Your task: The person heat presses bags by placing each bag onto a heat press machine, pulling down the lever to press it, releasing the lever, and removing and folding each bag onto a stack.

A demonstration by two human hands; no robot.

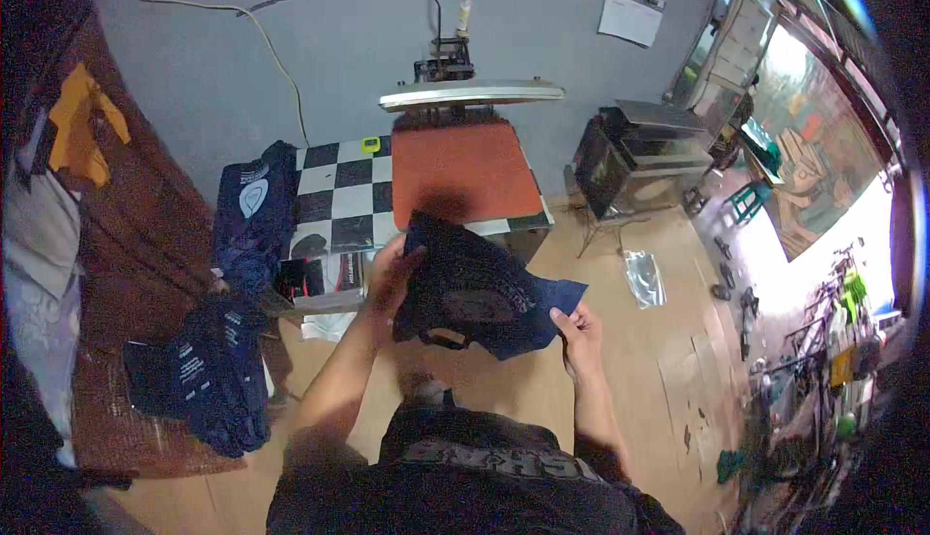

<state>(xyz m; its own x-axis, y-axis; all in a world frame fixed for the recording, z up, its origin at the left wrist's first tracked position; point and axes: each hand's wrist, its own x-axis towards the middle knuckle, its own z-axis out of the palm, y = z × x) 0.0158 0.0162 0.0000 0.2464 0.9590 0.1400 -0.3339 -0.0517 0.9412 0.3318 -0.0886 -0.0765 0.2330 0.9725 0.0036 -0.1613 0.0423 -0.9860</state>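
Observation:
Between both hands a dark navy cloth item [475, 288] is held up, with a faint print on its face; its exact kind is hard to make out. My left hand [392, 269] grips its left edge, fingers partly behind the fabric. At the lower right corner, my right hand [578, 332] pinches it between thumb and fingers. Just beyond the cloth lies the orange-red pad [465, 167] of a heat press. Its upper plate [472, 96] is raised above the pad.
A black-and-white checkered table [334, 186] carries the press and a small yellow-green device [371, 145]. Navy printed cloth pieces [254, 201] hang at its left, with another navy pile [228, 375] nearer. A dark cabinet [639, 162] stands right; clear plastic [644, 278] lies on the floor.

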